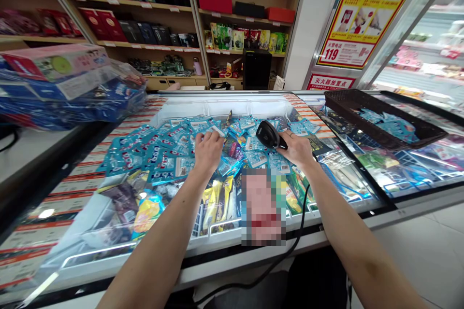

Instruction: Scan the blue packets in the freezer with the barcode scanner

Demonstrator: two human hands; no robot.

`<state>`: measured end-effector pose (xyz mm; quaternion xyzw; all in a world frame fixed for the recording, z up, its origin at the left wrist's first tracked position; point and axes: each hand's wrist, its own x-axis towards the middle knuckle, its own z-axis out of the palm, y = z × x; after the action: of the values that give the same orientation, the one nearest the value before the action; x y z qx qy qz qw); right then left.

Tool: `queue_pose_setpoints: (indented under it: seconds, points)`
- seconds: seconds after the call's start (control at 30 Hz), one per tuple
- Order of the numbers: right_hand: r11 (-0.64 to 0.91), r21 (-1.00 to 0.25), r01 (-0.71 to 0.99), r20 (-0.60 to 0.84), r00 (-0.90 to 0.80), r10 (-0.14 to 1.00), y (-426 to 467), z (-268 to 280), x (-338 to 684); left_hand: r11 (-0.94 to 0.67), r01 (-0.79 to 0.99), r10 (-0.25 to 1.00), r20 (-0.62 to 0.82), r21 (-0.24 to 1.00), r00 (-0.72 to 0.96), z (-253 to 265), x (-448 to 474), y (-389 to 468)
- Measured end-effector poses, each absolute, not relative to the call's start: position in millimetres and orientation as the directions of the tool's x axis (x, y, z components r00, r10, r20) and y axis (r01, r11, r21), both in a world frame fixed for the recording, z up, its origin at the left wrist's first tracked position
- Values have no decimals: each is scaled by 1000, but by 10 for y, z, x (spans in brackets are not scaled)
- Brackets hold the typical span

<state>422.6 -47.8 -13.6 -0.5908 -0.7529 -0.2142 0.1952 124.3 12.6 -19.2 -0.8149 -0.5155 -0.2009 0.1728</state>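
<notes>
My right hand point(299, 148) is wrapped round the handle of a black barcode scanner point(267, 133), its head tilted to the left. The scanner's cable point(302, 222) hangs from that hand and curves over the front edge. To the left, my left hand point(209, 150) has its fingers curled on a small blue packet point(218, 131), partly hidden by them. Many similar blue packets point(163, 147) lie spread across the glass top point(174, 106) of a chest freezer, some with barcodes facing up. Bagged frozen goods point(148, 212) show through the glass.
A brown basket point(348, 116) with more blue packets stands at the right. Wrapped boxes point(68, 82) are stacked at the left. A pixelated patch point(263, 207) covers something near the front edge. Shelves point(145, 48) with boxes and bottles rise behind, beside a fire-safety poster point(371, 9).
</notes>
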Motion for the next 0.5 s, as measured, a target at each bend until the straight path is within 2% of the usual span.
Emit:
queue_pose_setpoints:
  seconds: [0.07, 0.23, 0.5]
  points:
    - [197, 89, 976, 549, -213, 808, -474, -140, 4231, -417, 903, 785, 461, -102, 414, -210, 1238, 152]
    - [155, 76, 985, 559, -171, 812, -475, -140, 4245, -392, 910, 791, 456, -136, 409, -204, 1242, 163]
    - [140, 68, 988, 566, -154, 810, -495, -120, 4239, -406, 908, 825, 387, -101, 412, -188, 1255, 166]
